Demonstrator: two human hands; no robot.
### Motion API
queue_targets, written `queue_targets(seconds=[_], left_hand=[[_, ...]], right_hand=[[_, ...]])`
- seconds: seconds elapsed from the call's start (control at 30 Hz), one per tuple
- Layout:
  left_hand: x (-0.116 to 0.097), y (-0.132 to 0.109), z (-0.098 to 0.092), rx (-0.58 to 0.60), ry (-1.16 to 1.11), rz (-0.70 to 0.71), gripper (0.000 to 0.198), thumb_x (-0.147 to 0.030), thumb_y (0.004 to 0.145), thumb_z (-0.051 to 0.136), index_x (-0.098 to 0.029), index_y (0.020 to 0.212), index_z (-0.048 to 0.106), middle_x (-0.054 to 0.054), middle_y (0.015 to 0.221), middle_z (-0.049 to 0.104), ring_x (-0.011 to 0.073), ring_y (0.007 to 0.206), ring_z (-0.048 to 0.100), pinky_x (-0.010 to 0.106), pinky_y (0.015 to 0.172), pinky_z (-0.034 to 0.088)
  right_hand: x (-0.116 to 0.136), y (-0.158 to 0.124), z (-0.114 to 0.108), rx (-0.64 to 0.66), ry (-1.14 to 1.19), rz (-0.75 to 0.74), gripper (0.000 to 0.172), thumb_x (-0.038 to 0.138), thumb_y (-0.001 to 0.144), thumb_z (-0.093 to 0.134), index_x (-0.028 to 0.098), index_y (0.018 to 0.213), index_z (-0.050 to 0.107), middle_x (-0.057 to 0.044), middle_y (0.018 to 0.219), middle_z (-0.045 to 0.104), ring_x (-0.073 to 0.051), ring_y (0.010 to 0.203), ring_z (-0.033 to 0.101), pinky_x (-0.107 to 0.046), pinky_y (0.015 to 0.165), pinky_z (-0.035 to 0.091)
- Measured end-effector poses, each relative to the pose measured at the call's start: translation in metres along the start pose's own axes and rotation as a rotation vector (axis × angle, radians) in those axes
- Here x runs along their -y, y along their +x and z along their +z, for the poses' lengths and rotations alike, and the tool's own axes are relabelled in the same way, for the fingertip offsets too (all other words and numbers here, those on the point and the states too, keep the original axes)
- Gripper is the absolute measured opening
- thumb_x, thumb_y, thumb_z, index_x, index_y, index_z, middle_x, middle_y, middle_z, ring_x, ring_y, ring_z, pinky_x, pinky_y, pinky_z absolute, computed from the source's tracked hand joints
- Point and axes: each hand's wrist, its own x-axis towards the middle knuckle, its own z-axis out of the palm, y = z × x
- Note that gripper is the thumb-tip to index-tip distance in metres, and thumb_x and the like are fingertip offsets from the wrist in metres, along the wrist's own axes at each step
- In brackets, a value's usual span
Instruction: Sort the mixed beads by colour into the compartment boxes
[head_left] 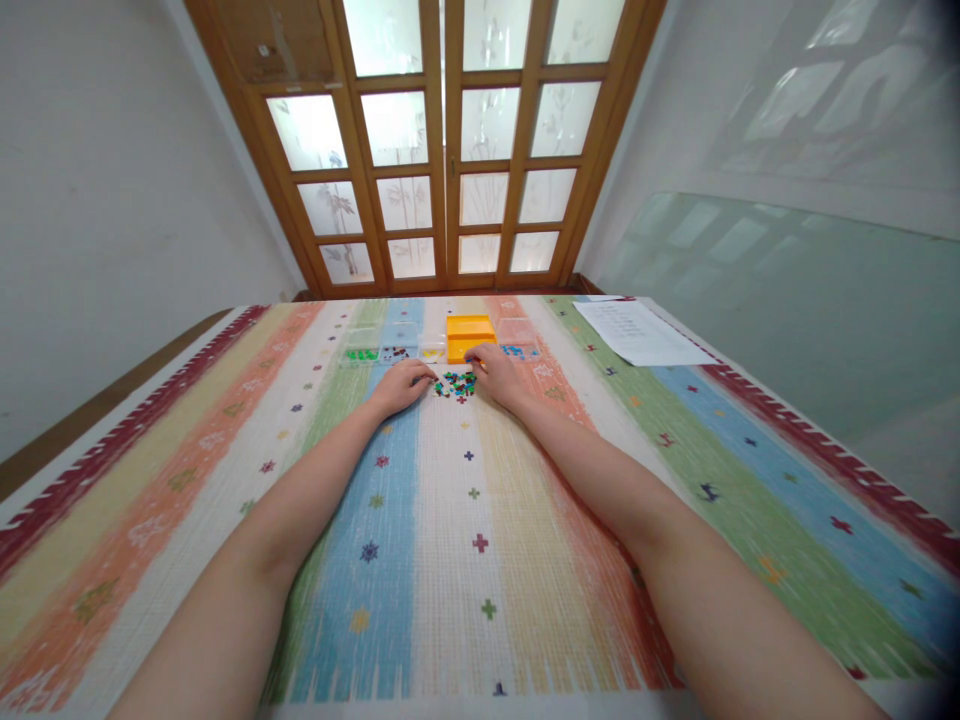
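Observation:
A loose pile of small multicoloured pieces (456, 384), mostly green, blue and dark red, lies on the striped cloth between my hands. My left hand (403, 387) rests at the pile's left edge, fingers loosely bent and apart, with no piece visible in it. Over the pile's right side, my right hand (493, 370) has its fingertips drawn together at the front of an orange box (471, 326); whatever is between them is too small to make out. Clear boxes hold sorted pieces: green pieces (362, 355), dark pieces (395, 353), yellow pieces (433, 355) and blue pieces (519, 352).
A printed white sheet (641, 332) lies at the far right of the table. The striped tablecloth (450, 560) covers the tabletop. Beyond its far edge stand wooden doors with frosted panes (405, 200). A glass panel (787, 300) leans along the right wall.

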Motion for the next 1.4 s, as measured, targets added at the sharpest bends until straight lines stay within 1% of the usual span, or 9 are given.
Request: queue_targets(seconds=[0.2, 0.37, 0.5, 0.57, 0.67, 0.77, 1.1, 1.3, 1.4], left_hand=[[0.003, 0.0, 0.001, 0.046, 0.018, 0.024, 0.029, -0.027, 0.1, 0.053, -0.024, 0.11, 0.079, 0.007, 0.112, 0.076, 0.0244, 0.112, 0.066, 0.043, 0.107, 0.05], [0.008, -0.001, 0.004, 0.037, 0.024, 0.028, 0.031, -0.027, 0.1, 0.052, -0.023, 0.113, 0.079, 0.007, 0.117, 0.075, 0.025, 0.116, 0.064, 0.045, 0.11, 0.048], [0.011, -0.001, 0.005, 0.034, 0.038, 0.032, 0.031, -0.026, 0.099, 0.052, -0.024, 0.116, 0.079, 0.007, 0.119, 0.075, 0.0253, 0.118, 0.064, 0.046, 0.111, 0.047], [0.01, -0.001, 0.004, 0.037, 0.048, 0.026, 0.032, -0.026, 0.099, 0.052, -0.024, 0.117, 0.079, 0.007, 0.12, 0.075, 0.0254, 0.118, 0.064, 0.046, 0.111, 0.048], [0.008, 0.0, 0.004, 0.047, 0.053, 0.029, 0.033, -0.027, 0.099, 0.052, -0.025, 0.118, 0.078, 0.007, 0.122, 0.075, 0.0256, 0.12, 0.064, 0.046, 0.113, 0.047], [0.006, 0.0, 0.005, 0.06, 0.042, 0.065, 0.033, -0.028, 0.1, 0.051, -0.025, 0.12, 0.077, 0.006, 0.127, 0.075, 0.0256, 0.125, 0.063, 0.047, 0.116, 0.044], [0.001, 0.002, 0.003, 0.114, 0.063, 0.12, 0.034, -0.024, 0.097, 0.052, -0.026, 0.121, 0.077, 0.005, 0.13, 0.074, 0.0256, 0.127, 0.062, 0.047, 0.117, 0.044], [-0.002, 0.002, 0.002, 0.12, 0.071, 0.116, 0.034, -0.024, 0.097, 0.052, -0.027, 0.119, 0.078, 0.005, 0.128, 0.074, 0.0253, 0.124, 0.063, 0.048, 0.116, 0.045], [0.001, 0.001, 0.003, 0.075, 0.056, 0.095, 0.033, -0.026, 0.099, 0.051, -0.025, 0.119, 0.078, 0.006, 0.128, 0.074, 0.0256, 0.125, 0.063, 0.048, 0.116, 0.045]], right_hand=[[-0.006, 0.002, -0.01, -0.139, -0.059, 0.079, 0.028, 0.011, 0.092, 0.047, 0.021, 0.098, 0.073, -0.012, 0.108, 0.068, -0.026, 0.106, 0.06, -0.038, 0.095, 0.047], [-0.028, 0.006, -0.027, -0.269, -0.131, 0.239, 0.029, 0.014, 0.094, 0.046, 0.019, 0.107, 0.071, -0.014, 0.112, 0.07, -0.029, 0.108, 0.058, -0.042, 0.099, 0.043], [-0.045, 0.005, -0.034, -0.314, -0.246, 0.428, 0.025, 0.016, 0.093, 0.049, 0.019, 0.103, 0.072, -0.015, 0.112, 0.067, -0.031, 0.11, 0.053, -0.045, 0.099, 0.04], [-0.051, 0.003, -0.033, -0.334, -0.254, 0.473, 0.023, 0.018, 0.093, 0.052, 0.02, 0.1, 0.073, -0.015, 0.109, 0.065, -0.032, 0.109, 0.052, -0.045, 0.097, 0.04], [-0.054, 0.002, -0.028, -0.366, -0.216, 0.428, 0.022, 0.018, 0.093, 0.052, 0.02, 0.098, 0.073, -0.015, 0.107, 0.064, -0.031, 0.106, 0.051, -0.045, 0.096, 0.041], [-0.048, 0.002, -0.021, -0.366, -0.21, 0.349, 0.022, 0.017, 0.091, 0.052, 0.02, 0.095, 0.073, -0.014, 0.107, 0.065, -0.031, 0.106, 0.051, -0.045, 0.097, 0.041], [-0.021, 0.001, -0.013, -0.198, -0.241, 0.185, 0.023, 0.012, 0.091, 0.054, 0.02, 0.098, 0.075, -0.013, 0.109, 0.067, -0.032, 0.109, 0.054, -0.046, 0.099, 0.041], [-0.017, 0.001, -0.012, -0.192, -0.202, 0.153, 0.025, 0.011, 0.09, 0.053, 0.021, 0.097, 0.076, -0.012, 0.106, 0.067, -0.031, 0.108, 0.054, -0.045, 0.098, 0.043], [-0.018, 0.001, -0.012, -0.182, -0.198, 0.149, 0.025, 0.011, 0.089, 0.053, 0.02, 0.096, 0.076, -0.013, 0.107, 0.068, -0.032, 0.108, 0.055, -0.045, 0.098, 0.043]])
